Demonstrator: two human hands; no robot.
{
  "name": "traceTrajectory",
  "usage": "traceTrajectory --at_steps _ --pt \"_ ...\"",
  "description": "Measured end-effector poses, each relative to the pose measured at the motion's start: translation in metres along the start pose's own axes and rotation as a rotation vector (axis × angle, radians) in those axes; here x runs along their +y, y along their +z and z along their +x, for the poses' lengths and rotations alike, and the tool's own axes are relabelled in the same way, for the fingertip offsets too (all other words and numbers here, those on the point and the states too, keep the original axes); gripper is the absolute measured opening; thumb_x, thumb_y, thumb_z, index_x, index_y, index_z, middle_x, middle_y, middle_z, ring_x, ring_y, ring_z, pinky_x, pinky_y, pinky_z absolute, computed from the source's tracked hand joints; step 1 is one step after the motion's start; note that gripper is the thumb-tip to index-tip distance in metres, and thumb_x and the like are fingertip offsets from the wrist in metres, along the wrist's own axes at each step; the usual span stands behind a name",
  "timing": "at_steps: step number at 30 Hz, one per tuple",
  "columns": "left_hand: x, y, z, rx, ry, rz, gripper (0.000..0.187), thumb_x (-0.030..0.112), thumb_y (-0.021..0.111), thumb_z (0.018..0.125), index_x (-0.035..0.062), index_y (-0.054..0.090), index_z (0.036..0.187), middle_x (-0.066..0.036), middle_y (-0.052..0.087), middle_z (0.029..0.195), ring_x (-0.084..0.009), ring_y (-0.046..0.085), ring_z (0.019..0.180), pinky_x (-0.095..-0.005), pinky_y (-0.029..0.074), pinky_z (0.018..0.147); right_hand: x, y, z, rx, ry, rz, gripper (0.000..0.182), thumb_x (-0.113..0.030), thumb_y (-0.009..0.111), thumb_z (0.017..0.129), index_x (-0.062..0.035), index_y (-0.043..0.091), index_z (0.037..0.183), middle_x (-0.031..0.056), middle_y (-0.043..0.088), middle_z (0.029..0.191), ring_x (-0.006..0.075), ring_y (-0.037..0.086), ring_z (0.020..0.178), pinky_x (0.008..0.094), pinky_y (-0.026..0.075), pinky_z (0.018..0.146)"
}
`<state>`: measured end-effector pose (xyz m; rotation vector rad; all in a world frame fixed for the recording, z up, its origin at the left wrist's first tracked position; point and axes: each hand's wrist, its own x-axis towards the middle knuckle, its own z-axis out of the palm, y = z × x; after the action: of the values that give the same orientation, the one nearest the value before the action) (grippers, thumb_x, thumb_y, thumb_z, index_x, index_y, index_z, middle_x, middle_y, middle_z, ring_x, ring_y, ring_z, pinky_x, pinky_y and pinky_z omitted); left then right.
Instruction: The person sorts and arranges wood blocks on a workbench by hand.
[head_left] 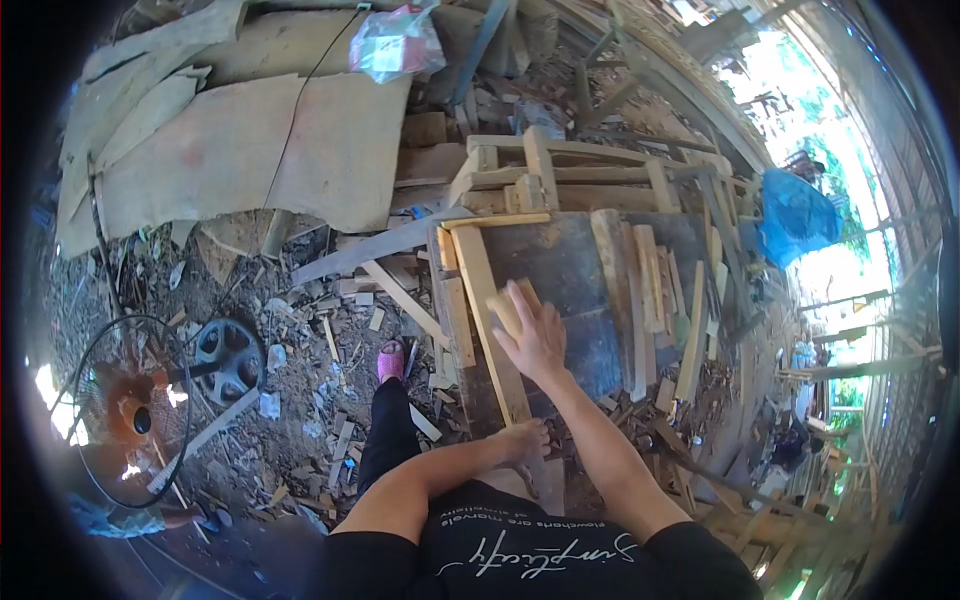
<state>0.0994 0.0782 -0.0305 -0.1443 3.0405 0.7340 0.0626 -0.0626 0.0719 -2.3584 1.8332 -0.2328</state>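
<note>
A long pale wooden plank (pixel 487 310) lies lengthwise along the left side of a dark worktop (pixel 580 270). My right hand (pixel 537 338) is closed around a short light wooden block (pixel 508 308) that rests on or just over the plank; its palm side is hidden. At the plank's near end, my left hand (pixel 522 442) has its fingers curled against the wood, and they are partly hidden. Just below that hand is a dark curved piece whose kind I cannot make out.
Several wooden strips (pixel 640 290) lie on the worktop's right side. Behind it stands a wooden frame (pixel 600 175). A handsaw-like blade (pixel 375 245) projects to the left. An orange fan (pixel 135 410) stands at left on ground covered in offcuts. A blue bag (pixel 797 215) hangs at right.
</note>
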Motion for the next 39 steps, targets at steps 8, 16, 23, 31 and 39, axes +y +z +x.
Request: traceTrajectory --at_steps 8,16,23,31,39 --pt "-0.012 -0.043 -0.02 -0.002 -0.267 0.427 0.043 0.042 0.07 0.083 0.0255 0.065 0.123 -0.002 0.06 0.116 -0.0214 0.051 0.118 -0.0538 0.032 0.101 0.106 -0.048 -0.224 0.057 0.43 0.131 0.089 -0.035 0.079 0.079 -0.02 0.034 0.154 0.0121 0.05 0.147 0.0434 0.054 0.118 0.0504 0.044 0.099" --pt "-0.052 -0.043 -0.04 0.091 -0.019 0.327 0.031 0.022 0.062 0.088 0.0263 0.065 0.118 -0.005 0.059 0.112 -0.0231 0.054 0.114 -0.0467 0.035 0.1 0.092 -0.043 -0.342 0.087 0.897 0.402 0.099 -0.037 0.081 0.077 -0.023 0.027 0.159 0.0203 0.052 0.143 0.04 0.049 0.131 0.0476 0.038 0.109" --pt "-0.043 -0.033 -0.044 0.346 -0.024 0.073 0.025 0.026 0.068 0.085 0.0207 0.063 0.109 -0.006 0.055 0.109 -0.0248 0.052 0.113 -0.0428 0.038 0.097 0.072 -0.03 -0.356 0.157 0.924 0.382 0.099 -0.039 0.08 0.077 -0.0263 0.027 0.159 0.0222 0.056 0.13 0.0403 0.052 0.12 0.0478 0.041 0.104" --pt "-0.019 -0.049 -0.068 0.23 -0.121 0.079 0.055 0.036 0.085 0.063 0.0203 0.067 0.112 -0.004 0.055 0.114 -0.0257 0.049 0.118 -0.0444 0.035 0.103 0.054 -0.029 -0.331 0.126 0.829 0.401 0.098 -0.036 0.08 0.078 -0.0203 0.027 0.159 0.0154 0.053 0.143 0.0376 0.05 0.122 0.0453 0.039 0.107" --pt "-0.041 -0.029 -0.063 0.359 -0.077 0.008 0.06 0.033 0.086 0.061 0.0227 0.068 0.117 -0.004 0.06 0.114 -0.0247 0.05 0.12 -0.0443 0.032 0.106 0.036 -0.041 -0.293 0.174 0.629 0.37 0.097 -0.033 0.08 0.08 -0.0183 0.027 0.159 0.0142 0.052 0.144 0.037 0.049 0.124 0.0455 0.038 0.108"
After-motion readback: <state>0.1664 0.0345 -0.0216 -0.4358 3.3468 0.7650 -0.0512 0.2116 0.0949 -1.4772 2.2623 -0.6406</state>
